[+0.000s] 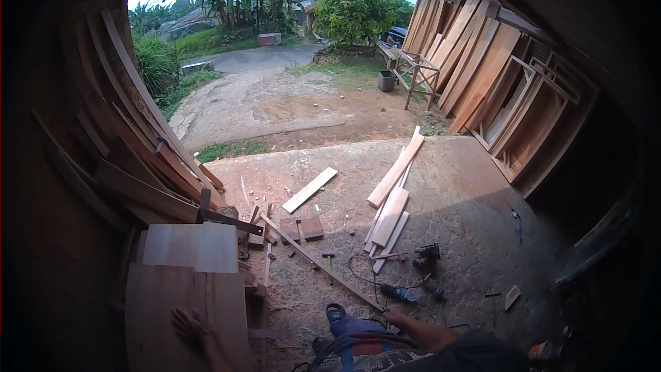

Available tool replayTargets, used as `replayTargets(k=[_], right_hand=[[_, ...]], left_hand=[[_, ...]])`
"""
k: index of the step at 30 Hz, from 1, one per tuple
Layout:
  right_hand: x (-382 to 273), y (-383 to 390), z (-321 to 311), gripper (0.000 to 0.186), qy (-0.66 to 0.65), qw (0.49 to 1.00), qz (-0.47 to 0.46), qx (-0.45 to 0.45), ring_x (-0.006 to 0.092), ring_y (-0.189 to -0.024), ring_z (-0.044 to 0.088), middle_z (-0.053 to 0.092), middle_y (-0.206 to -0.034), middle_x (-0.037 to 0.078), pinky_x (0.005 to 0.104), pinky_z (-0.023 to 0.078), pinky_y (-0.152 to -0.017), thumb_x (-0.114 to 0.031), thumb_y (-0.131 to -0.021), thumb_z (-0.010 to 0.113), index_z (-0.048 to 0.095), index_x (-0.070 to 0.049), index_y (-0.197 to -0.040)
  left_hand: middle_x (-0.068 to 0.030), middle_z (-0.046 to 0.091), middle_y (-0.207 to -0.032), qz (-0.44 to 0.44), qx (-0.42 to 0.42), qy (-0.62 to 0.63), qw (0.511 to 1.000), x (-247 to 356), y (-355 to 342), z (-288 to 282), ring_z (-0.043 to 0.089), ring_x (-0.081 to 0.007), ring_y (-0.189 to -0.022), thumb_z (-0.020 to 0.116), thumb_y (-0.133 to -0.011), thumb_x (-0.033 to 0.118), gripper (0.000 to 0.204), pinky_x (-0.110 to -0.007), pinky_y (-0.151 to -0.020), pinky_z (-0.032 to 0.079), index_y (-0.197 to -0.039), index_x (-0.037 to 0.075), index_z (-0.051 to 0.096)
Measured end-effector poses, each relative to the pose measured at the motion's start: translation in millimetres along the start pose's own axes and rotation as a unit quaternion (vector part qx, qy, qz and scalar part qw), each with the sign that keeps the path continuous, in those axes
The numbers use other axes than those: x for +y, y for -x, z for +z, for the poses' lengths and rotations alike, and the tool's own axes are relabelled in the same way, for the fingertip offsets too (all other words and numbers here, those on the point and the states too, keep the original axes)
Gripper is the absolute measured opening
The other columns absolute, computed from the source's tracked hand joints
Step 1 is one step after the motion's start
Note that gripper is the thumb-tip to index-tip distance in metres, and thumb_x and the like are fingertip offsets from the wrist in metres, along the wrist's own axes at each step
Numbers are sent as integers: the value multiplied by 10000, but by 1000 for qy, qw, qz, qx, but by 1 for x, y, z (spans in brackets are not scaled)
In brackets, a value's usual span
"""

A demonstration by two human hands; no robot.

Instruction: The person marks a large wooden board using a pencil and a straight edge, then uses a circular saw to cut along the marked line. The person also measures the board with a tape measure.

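My left hand (pixel 195 328) lies flat, fingers spread, on a wide wooden panel (pixel 224 310) at the lower left. Beyond that panel is a paler board (pixel 189 246). My right hand (pixel 399 317) is closed around the near end of a long, thin wooden strip (pixel 323 265), which slants away to the far left, low over the floor. A handsaw (pixel 237 222) rests beside the paler board. Just right of the strip, a small hammer (pixel 329 260) is on the floor.
Corded power tools (pixel 401 293) lie near my right hand. Planks (pixel 390 217) are stacked loosely ahead, with a single board (pixel 310 190) to their left. Tall boards (pixel 131 124) lean at left; more boards (pixel 475 62) and wooden frames (pixel 530 107) lean at right.
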State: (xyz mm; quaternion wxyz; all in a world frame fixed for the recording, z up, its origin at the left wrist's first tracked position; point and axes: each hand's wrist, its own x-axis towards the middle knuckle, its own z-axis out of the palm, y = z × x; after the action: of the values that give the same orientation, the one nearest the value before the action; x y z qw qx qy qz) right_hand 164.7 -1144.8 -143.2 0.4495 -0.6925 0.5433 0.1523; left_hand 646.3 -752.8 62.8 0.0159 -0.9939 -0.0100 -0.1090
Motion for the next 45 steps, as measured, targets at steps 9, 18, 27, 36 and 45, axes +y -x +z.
replayTargets(k=[9, 18, 27, 36, 45], right_hand=[[15, -13, 51, 352, 116, 984, -135, -14, 419, -1017, 672, 702, -1043, 253, 501, 520, -875, -304, -758, 595, 739, -67, -975], [3, 20, 26, 400, 69, 994, -76, -43, 419, -1092, 654, 692, -1118, 259, 487, 504, -951, -298, -785, 563, 737, -76, -1069], [13, 13, 32, 320, 58, 991, -124, 6, 346, -890, 701, 704, -925, 246, 480, 500, -788, -278, -803, 580, 696, -22, -954], [22, 5, 38, 347, 67, 992, -109, -2, 409, -934, 686, 704, -960, 255, 485, 510, -819, -303, -803, 572, 707, -18, -946], [-63, 40, 5, 573, 177, 953, -234, -75, 442, -1054, 662, 681, -1143, 279, 506, 498, -935, -340, -901, 574, 522, -53, -1395]], left_hand=[[-186, 413, -1561, 24, 51, 13, 998, -1, -5, 16, 402, -325, -1431, 391, -1046, 452, 626, -463, -1155, 332, -1496, 17, 417], [-159, 406, -1573, 17, 31, 2, 999, 4, -1, 17, 384, -299, -1449, 402, -1039, 456, 619, -458, -1142, 342, -1503, 48, 425], [-171, 376, -1587, 21, 12, 21, 999, 4, -2, 18, 368, -322, -1453, 392, -1040, 456, 634, -466, -1168, 311, -1506, 27, 407], [-168, 370, -1591, 27, -4, -5, 1000, 15, 10, -4, 362, -318, -1458, 351, -1048, 475, 652, -475, -1160, 314, -1523, 28, 377], [-36, 310, -1650, 49, 99, -155, 982, -22, -6, 84, 346, -271, -1486, 174, -1046, 587, 705, -471, -1161, 321, -1589, 152, 296]])
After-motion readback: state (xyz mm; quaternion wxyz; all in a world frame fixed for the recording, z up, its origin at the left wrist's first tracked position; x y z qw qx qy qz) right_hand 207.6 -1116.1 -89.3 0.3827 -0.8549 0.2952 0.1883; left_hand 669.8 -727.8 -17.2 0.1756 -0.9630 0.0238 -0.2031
